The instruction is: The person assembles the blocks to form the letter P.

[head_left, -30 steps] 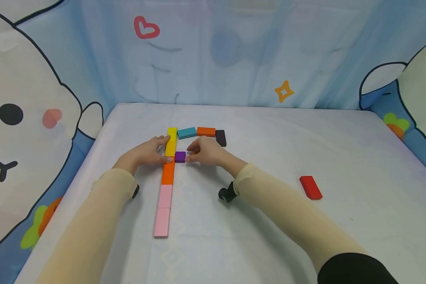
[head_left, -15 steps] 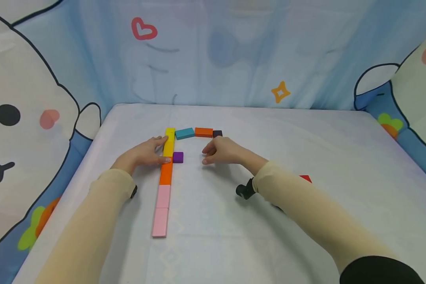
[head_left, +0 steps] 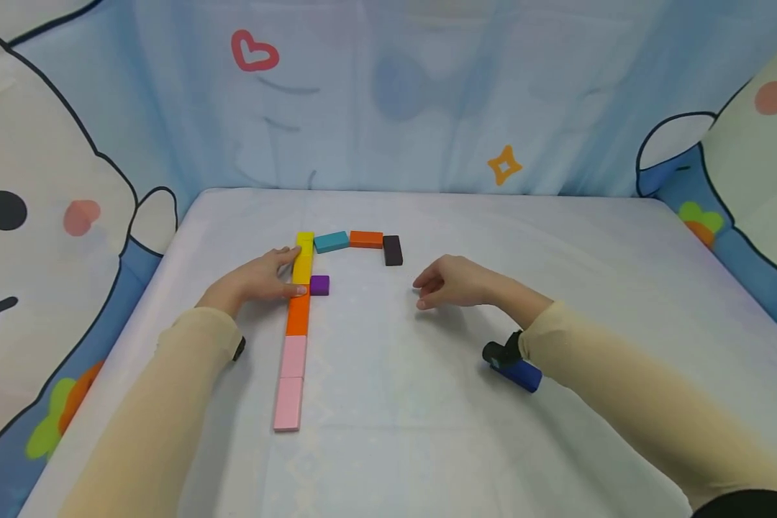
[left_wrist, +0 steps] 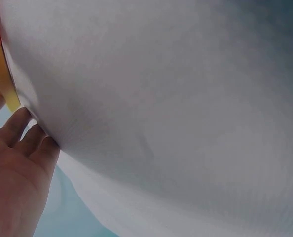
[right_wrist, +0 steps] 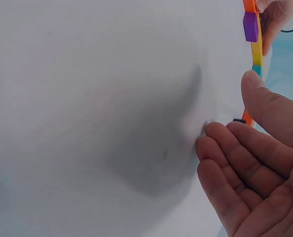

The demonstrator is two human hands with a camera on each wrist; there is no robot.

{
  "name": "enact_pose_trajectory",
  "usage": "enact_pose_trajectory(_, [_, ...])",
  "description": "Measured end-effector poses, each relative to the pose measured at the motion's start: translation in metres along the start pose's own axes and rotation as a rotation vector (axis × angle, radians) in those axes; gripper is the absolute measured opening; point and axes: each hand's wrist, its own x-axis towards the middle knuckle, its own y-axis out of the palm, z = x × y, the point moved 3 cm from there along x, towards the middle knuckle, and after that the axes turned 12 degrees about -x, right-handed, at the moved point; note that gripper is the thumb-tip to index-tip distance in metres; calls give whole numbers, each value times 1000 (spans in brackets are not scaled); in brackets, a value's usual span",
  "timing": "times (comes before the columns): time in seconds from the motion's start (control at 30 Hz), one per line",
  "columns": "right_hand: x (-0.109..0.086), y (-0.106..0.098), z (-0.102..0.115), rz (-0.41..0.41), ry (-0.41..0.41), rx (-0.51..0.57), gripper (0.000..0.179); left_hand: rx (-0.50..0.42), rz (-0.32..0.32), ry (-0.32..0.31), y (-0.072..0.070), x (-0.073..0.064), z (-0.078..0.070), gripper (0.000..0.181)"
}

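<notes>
A column of flat blocks runs up the table in the head view: pink blocks (head_left: pixel 288 403) nearest, then an orange block (head_left: pixel 298 318), then yellow blocks (head_left: pixel 303 265). My left hand (head_left: pixel 255 279) touches the column's left side, thumb tip at the yellow-orange joint and fingertip beside the upper yellow. A small purple block (head_left: pixel 320 285) sits against the column's right side. To its right, my right hand (head_left: pixel 456 282) is over the white cloth with loosely bent fingers and nothing in it; its bare palm (right_wrist: pixel 265 182) shows in the right wrist view.
From the column's top, a teal block (head_left: pixel 332 242), a second orange block (head_left: pixel 366 239) and a black block (head_left: pixel 393 251) run to the right. A blue block (head_left: pixel 521 375) lies partly under the right wrist camera (head_left: pixel 501 352). A patterned curtain (head_left: pixel 388 93) hangs behind.
My right hand has left the purple block and moved right. The blue block has come into view, while the sleeve now hides the red block. My left hand has stayed at the column.
</notes>
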Motion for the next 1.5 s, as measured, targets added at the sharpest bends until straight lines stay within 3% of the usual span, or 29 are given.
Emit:
enact_pose_trajectory(0.43, [-55,6,-38,-51,5,35,48,18,-1,9,1,2,-2,90])
enact_pose_trajectory(0.8, [-112,31,-58,-213,22,19,44,30,8,12,1,1,-3,91])
enact_pose_trajectory(1.0, [-142,51,-62,-306,68,31,42,36,4,14,0,2,-2,90])
enact_pose_trajectory(1.17, [-160,64,-63,-330,135,50,48,34,10,10,0,0,-2,90])
enact_pose_trajectory(1.3, [-171,74,-65,-353,177,47,57,32,18,7,1,-1,-2,90])
enact_pose_trajectory(1.5, [-181,82,-68,-423,219,28,54,30,23,6,3,0,-1,90])
